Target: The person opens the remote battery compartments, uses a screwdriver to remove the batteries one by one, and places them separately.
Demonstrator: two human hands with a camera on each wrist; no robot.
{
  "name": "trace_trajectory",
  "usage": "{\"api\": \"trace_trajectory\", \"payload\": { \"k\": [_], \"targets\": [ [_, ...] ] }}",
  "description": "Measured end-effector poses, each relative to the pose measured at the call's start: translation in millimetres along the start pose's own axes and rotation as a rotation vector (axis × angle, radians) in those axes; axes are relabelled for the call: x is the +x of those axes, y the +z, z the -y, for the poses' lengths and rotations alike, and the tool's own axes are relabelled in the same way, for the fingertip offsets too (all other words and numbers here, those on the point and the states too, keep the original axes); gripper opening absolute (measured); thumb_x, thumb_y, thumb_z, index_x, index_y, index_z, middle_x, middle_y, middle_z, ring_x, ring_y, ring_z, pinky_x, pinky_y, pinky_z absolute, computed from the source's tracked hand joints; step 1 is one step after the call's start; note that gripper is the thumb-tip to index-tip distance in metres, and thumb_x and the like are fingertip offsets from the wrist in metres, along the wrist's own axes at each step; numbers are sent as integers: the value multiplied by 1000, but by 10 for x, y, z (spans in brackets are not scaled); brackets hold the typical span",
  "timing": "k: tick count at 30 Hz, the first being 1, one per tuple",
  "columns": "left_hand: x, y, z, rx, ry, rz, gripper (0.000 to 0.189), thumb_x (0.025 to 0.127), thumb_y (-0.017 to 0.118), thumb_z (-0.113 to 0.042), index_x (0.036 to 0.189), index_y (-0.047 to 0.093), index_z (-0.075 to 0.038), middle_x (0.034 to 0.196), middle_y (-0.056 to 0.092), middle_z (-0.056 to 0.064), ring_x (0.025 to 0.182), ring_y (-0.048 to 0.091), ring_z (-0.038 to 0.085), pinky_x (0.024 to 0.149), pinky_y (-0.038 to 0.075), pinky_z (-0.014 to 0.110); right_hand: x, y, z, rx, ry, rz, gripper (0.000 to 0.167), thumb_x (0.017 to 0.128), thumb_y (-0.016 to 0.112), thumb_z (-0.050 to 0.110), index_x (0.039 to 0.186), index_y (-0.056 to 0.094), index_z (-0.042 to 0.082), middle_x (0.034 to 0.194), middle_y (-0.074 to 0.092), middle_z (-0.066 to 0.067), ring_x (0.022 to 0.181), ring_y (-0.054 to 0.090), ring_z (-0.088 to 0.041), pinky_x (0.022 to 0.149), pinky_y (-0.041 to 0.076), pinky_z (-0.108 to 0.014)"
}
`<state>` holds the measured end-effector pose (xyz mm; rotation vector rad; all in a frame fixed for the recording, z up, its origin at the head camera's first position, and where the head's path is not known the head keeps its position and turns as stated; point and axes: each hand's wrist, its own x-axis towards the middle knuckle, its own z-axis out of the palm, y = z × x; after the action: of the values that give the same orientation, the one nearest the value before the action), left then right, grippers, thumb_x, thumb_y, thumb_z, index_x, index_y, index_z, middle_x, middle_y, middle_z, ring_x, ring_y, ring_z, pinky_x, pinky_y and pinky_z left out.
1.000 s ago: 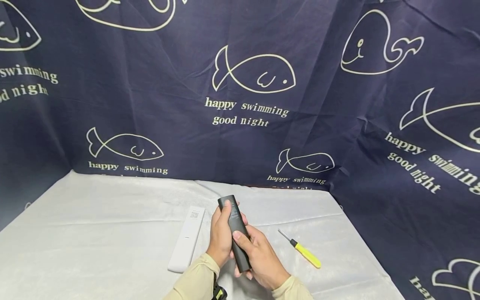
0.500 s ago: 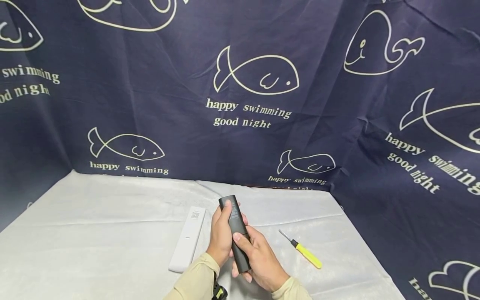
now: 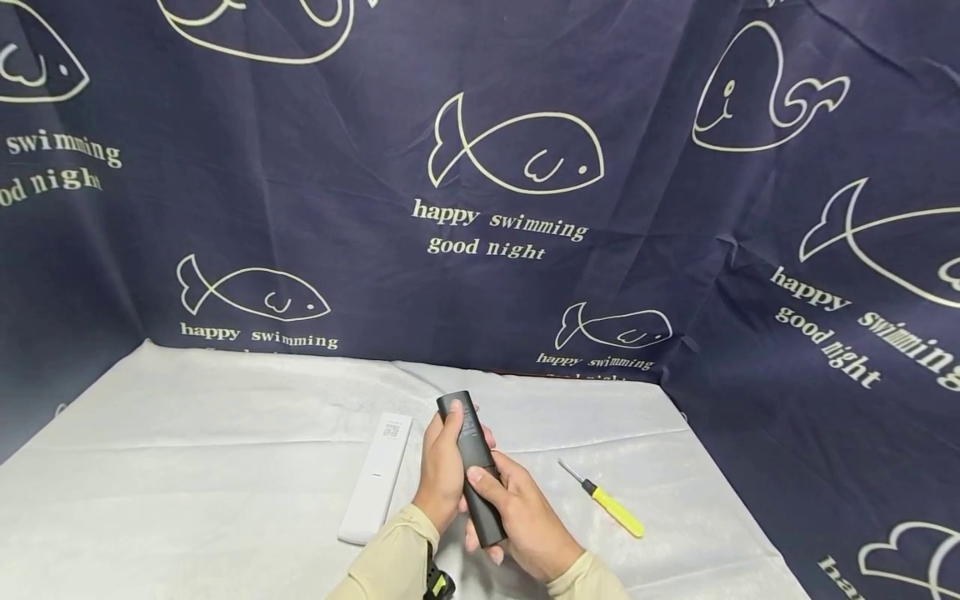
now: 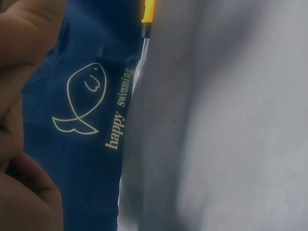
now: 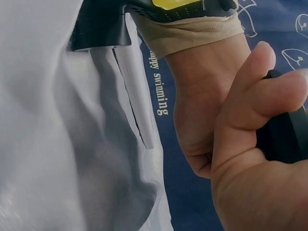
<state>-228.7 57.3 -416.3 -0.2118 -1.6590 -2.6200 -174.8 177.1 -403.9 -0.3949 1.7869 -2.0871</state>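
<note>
I see 2 hands on the black remote (image 3: pixel 476 450), which is held printed side up over the bench (image 3: pixel 187 483), nearer the right edge than the left, its upper end slanting toward the far edge. The left hand (image 3: pixel 442 467) grips its upper part from the left, thumb along the back near the small print, fingertips showing past the other side. The right hand (image 3: pixel 528 521) grips the lower part, thumb pressed across the back just by the seam, fingers curled underneath; the right wrist view shows me these digits around the dark body. The left wrist view gives me only a blurred bit of hand, so I can't read a grip there.

Left of the left hand lies a long white case (image 3: pixel 375 479), a square code near its far end; the cream left sleeve (image 3: pixel 393 554) overlaps its near end, and I can't tell whether they touch. A yellow-handled screwdriver (image 3: pixel 603 500) lies between the right hand and the bench's right edge, tip toward the far edge. Beyond that edge I see a navy curtain (image 3: pixel 360 167) printed with fish and lettering.
</note>
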Motion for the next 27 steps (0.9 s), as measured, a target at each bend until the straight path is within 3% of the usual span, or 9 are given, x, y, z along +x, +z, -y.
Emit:
{"api": "trace_trajectory", "payload": {
  "k": [16, 21, 27],
  "targets": [
    [24, -30, 25, 9, 8, -53, 45, 109, 35, -44, 116, 52, -2, 78, 64, 12, 71, 60, 24, 71, 52, 32, 22, 62, 19, -115, 9, -102, 40, 105, 54, 32, 115, 49, -6, 83, 63, -16, 55, 65, -17, 44, 51, -30],
    [45, -45, 17, 0, 15, -71, 44, 109, 36, -44, 114, 51, -3, 78, 64, 12, 71, 60, 25, 70, 51, 31, 22, 71, 24, -222, -6, -131, 36, 105, 56, 28, 113, 51, -6, 80, 63, -15, 56, 65, -19, 44, 53, -30],
    [56, -68, -8, 23, 29, -92, 43, 109, 36, -44, 112, 51, -4, 78, 65, 12, 73, 61, 27, 70, 50, 30, 13, 76, 25, -381, -51, -137, 34, 104, 58, 26, 114, 53, -5, 73, 64, -17, 56, 65, -22, 46, 55, -41]
  ]
}}
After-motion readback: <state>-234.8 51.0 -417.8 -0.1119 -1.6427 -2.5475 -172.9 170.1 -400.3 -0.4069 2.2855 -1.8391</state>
